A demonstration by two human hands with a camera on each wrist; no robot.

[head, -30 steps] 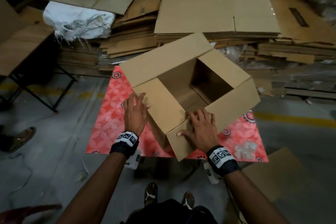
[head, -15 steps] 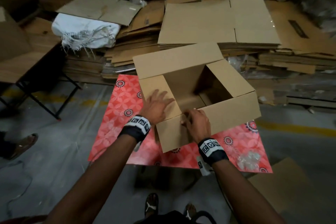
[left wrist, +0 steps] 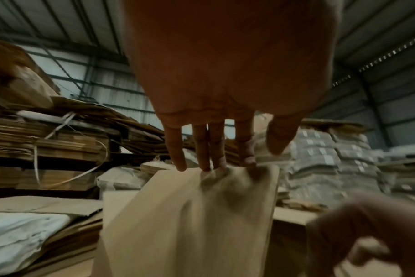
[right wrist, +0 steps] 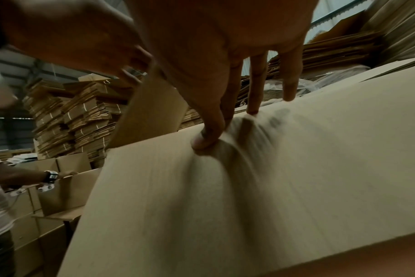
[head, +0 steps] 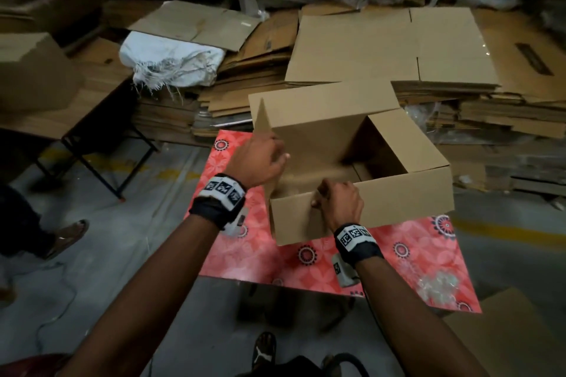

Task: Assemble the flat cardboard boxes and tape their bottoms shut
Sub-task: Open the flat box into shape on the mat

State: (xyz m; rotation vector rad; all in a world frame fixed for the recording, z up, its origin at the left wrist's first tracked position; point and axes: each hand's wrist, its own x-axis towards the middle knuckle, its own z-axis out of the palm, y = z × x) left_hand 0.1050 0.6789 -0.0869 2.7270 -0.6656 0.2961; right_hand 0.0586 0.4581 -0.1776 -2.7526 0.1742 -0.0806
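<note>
- Here, a plain brown corrugated cardboard box stands opened out on a table under a red floral-patterned cloth, its flaps uppermost, at a height that suits both hands.
- Left hand: it works the short end flap at the box's near-left corner. The left wrist view shows straight fingers with their tips on the flap edge, pressing rather than clasping; the thumb's contact is too blurred to tell. The likely aim is to fold this minor flap inward first.
- Right hand: its fingers are hooked over the top edge of the long near flap, thumb on the outer face and fingertips over the edge, so the flap is grasped. This hold probably steadies the box and readies the major flap for folding afterwards.
- Box appearance: clean, unprinted board with fine fluting lines. The far long flap stands up, the right end flap tilts inward, and the dark interior is open.
- No tape is visible on the box; the flaps are not yet closed.
- Stacks of flattened cardboard sheets lie just behind, presumably the supply.
</note>
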